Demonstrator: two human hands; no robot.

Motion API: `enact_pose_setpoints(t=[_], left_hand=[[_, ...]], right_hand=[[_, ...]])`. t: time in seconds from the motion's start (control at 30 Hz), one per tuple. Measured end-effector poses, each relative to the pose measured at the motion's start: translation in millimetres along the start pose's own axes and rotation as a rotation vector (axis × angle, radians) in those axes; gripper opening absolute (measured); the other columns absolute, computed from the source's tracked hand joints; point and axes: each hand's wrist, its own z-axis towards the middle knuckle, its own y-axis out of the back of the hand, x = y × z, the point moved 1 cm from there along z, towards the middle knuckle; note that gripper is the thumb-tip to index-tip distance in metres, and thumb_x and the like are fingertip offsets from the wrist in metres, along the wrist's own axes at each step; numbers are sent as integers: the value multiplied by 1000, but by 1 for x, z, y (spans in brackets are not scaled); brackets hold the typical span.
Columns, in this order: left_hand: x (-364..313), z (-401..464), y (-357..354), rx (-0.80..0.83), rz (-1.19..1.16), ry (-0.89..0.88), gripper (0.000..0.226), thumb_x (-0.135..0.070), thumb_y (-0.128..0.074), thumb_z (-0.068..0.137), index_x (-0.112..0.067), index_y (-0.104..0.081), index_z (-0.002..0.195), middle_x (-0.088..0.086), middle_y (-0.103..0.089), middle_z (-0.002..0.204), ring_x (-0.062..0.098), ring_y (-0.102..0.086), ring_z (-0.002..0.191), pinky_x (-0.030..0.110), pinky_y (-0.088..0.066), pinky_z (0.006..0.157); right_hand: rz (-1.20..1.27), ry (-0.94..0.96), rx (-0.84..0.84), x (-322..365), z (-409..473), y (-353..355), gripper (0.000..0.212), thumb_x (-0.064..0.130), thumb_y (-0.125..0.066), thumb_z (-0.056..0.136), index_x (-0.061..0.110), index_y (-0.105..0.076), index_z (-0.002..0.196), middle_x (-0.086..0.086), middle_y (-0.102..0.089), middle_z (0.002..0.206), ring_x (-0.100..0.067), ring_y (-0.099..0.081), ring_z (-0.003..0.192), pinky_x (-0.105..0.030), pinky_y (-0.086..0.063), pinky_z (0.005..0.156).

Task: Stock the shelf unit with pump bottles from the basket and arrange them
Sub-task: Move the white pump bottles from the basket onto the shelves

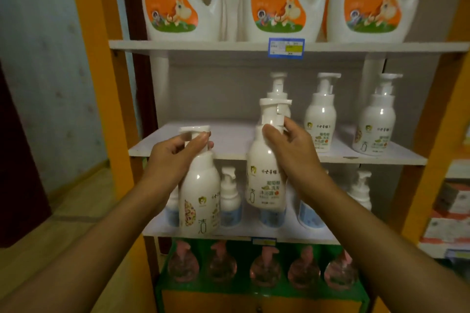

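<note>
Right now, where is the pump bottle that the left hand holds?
In the head view, the left hand holds this pump bottle by its neck, left of centre, in front of the middle shelf's edge, beside the right hand's bottle.

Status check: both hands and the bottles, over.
Left hand grips one pump bottle by the neck; right hand grips another. Both off the middle shelf. Left half bare, nothing blocking.
</note>
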Motion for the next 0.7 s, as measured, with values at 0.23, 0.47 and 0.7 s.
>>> enact_pose_setpoints(t=[0.23, 0.47, 0.7], left_hand=[[-6, -7, 29, -4, 33, -12, 25, -47, -54, 85, -30, -70, 93, -7, -75, 92, 13, -72, 82, 28, -55, 70], [-9, 6, 40, -19, 47, -20, 35, -47, -54, 85, -22, -67, 107, 0, -74, 93, 17, -72, 83, 34, -57, 74], [-3, 8, 39, -35, 16, -25, 22, -40, -57, 86, -24, -68, 96, 1, -76, 85, 18, -72, 73, 22, -56, 56]], right_hand=[[-54, 28, 74, 16, 23, -35, 29, 31, -60, 88, 18, -56, 114, 2, -70, 101, -12, -69, 89, -34, -57, 82], [-133, 55, 108, 20, 70, -49, 46, 39, -61, 86, 20, -49, 125, 1, -67, 114, -12, -67, 98, -39, -55, 88], [-185, 71, 109, 19, 106, -53, 35, 29, -55, 92, 16, -48, 123, 1, -64, 109, -12, -63, 94, -30, -51, 84]])
